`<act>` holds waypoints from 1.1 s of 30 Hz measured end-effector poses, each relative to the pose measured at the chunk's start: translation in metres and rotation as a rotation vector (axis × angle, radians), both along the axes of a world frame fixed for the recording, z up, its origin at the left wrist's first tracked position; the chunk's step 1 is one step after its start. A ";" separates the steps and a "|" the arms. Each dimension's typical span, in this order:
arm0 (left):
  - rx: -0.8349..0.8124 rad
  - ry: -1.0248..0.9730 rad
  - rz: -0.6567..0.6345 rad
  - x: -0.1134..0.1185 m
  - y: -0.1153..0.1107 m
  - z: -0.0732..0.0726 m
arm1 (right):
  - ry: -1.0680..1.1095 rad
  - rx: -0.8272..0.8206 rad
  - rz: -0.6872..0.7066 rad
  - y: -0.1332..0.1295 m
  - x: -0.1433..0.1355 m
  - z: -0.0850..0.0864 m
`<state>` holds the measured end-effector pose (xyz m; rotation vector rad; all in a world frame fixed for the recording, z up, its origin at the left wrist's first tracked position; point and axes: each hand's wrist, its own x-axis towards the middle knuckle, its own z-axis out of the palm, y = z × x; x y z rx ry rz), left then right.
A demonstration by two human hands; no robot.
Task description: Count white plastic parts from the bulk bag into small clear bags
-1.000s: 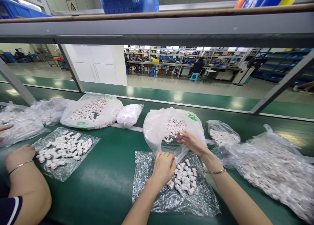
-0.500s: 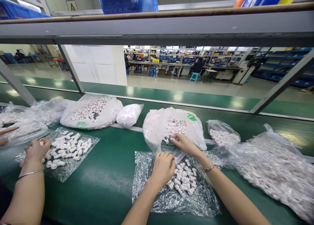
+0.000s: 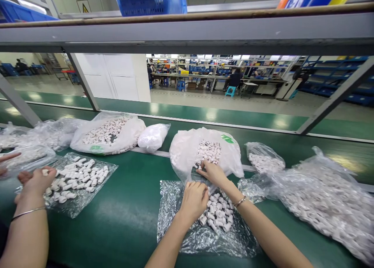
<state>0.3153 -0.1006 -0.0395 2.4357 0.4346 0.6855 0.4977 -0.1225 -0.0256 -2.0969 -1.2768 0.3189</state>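
Note:
My left hand (image 3: pixel 194 200) is curled shut over the near edge of an open white plastic bag (image 3: pixel 182 151) full of small white cylindrical parts (image 3: pixel 209 150). My right hand (image 3: pixel 214 173) reaches into the bag's mouth with its fingers on the parts there. Below both hands a clear plastic sheet (image 3: pixel 187 237) lies on the green belt (image 3: pixel 128 217) with a small pile of the same white parts (image 3: pixel 219 215) on it.
A co-worker's hand (image 3: pixel 36 180) at the left touches white parts spread on another clear sheet (image 3: pixel 78 178). More bags of parts lie behind (image 3: pixel 108 133) and at the right (image 3: pixel 321 198). A grey shelf beam (image 3: pixel 187 30) with blue crates runs overhead.
My right hand has moved down and left, deeper into the bag's mouth. The co-worker's hand has moved onto the parts on the left sheet. My left hand has stayed put.

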 end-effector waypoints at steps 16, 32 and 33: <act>-0.060 -0.015 -0.013 0.000 -0.002 -0.002 | -0.124 0.019 -0.204 -0.013 0.068 0.041; -0.098 -0.078 -0.007 0.003 -0.003 -0.004 | -0.113 -0.147 -0.157 -0.024 0.073 0.063; -0.097 -0.076 -0.010 0.004 -0.003 -0.005 | -0.086 -0.138 -0.131 -0.029 0.069 0.068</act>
